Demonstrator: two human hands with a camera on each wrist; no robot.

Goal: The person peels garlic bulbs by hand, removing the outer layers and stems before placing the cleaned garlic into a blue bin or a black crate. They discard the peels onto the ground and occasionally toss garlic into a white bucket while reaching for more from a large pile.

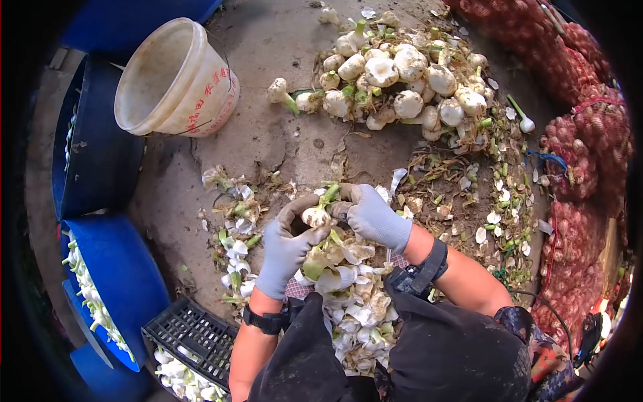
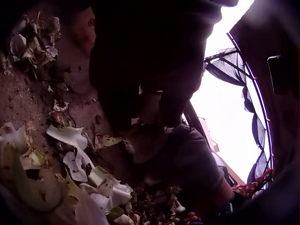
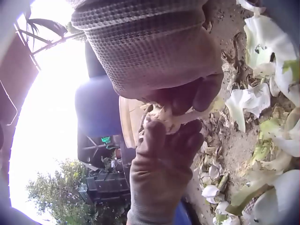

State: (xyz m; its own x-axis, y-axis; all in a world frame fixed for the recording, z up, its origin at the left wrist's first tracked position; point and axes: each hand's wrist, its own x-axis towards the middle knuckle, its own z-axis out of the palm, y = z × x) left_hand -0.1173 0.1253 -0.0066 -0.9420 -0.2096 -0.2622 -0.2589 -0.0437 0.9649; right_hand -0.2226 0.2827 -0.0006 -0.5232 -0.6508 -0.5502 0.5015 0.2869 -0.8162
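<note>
In the head view a garlic bulb (image 1: pixel 315 216) with a short green stalk is held between both hands, over a heap of peeled skins. My left hand (image 1: pixel 287 249), in a grey glove with darkened fingers, grips the bulb from the left with fingers and thumb. From the right, my gloved right hand (image 1: pixel 375 216) has its fingers curled in at the bulb's stalk side, pinching there. The right wrist view shows the bulb (image 3: pixel 161 117) between the left thumb and the right hand's fingers. In the left wrist view both hands are dark and mostly hide the bulb.
A pile of garlic bulbs (image 1: pixel 408 77) lies ahead. A white bucket (image 1: pixel 221 100) stands at the upper left, with blue tubs (image 1: pixel 134 281) and a black crate (image 1: pixel 194 328) along the left. Red net sacks (image 1: pixel 569 261) line the right. Loose skins (image 1: pixel 355 315) lie between the legs.
</note>
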